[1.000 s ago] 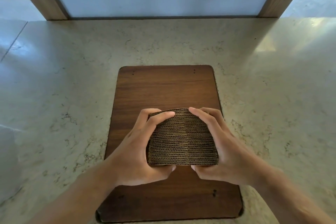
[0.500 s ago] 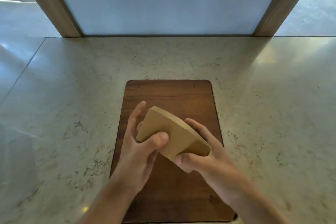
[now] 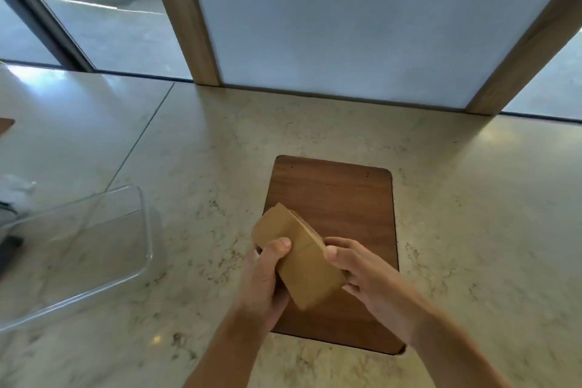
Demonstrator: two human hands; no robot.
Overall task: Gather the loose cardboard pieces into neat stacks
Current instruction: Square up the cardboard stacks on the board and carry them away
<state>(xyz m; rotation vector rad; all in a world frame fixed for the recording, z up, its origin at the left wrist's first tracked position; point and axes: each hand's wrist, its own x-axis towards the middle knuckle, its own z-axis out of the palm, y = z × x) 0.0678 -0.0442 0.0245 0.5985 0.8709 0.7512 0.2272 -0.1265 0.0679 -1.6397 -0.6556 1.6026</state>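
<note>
I hold the stack [image 3: 297, 257] of cardboard pieces in both my hands, up in the air over the near left part of the board [image 3: 333, 198]. It is tilted. My left hand [image 3: 263, 280] wraps round its left side, thumb on top. My right hand [image 3: 362, 271] grips its right side. The brown board lies flat on the bench [image 3: 472, 214]. A clear tub [image 3: 94, 249] sits on the bench, well to the left of the board.

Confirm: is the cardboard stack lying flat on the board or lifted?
Lifted and tilted: both hands, left hand and right hand, grip the cardboard stack above the wooden board.
</note>
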